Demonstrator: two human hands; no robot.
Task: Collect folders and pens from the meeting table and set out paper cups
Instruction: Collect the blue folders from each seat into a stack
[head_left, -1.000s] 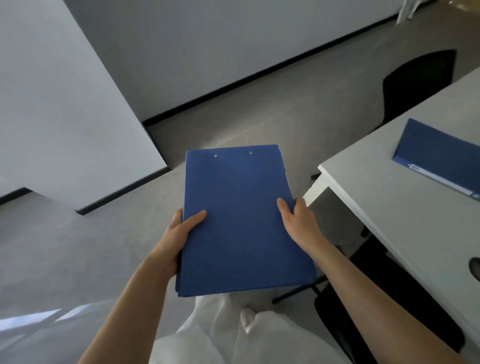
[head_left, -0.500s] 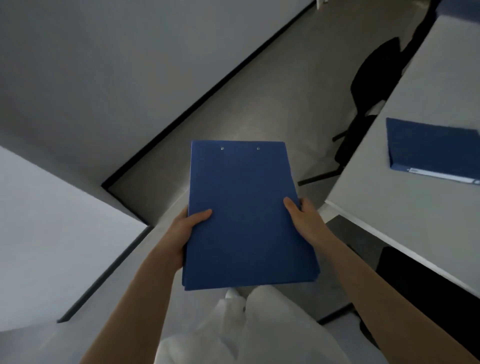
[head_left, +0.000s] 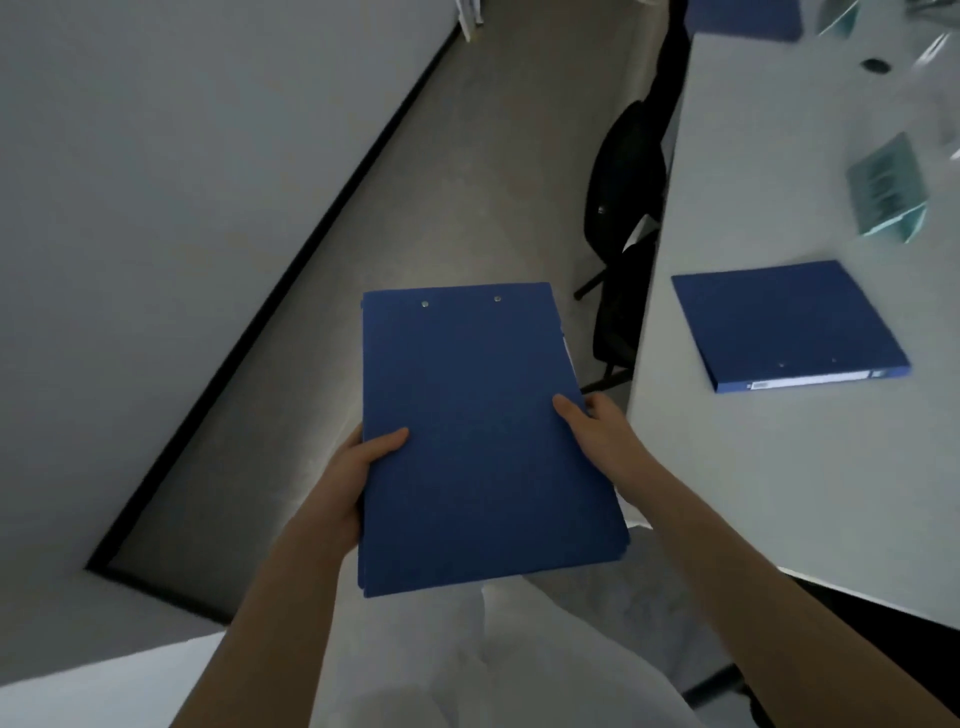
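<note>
A stack of blue folders (head_left: 478, 436) is held flat in front of me, over the floor beside the table. My left hand (head_left: 358, 467) grips its left edge, thumb on top. My right hand (head_left: 597, 431) grips the right edge, thumb on the cover. A second blue folder (head_left: 784, 322) lies closed on the white meeting table (head_left: 779, 467) to the right. Another blue folder (head_left: 743, 18) lies at the table's far end, partly cut off by the frame.
Black chairs (head_left: 623, 176) stand tucked against the table's left side. Blurred glassy name stands (head_left: 888, 187) and a dark round spot (head_left: 875, 65) sit on the far right of the table. A grey wall (head_left: 182, 156) with a black skirting runs along the left.
The view has swung right along the table: the folder on it now shows whole, and a farther folder and the name stands have appeared. Both hands keep the same hold on the stack.
</note>
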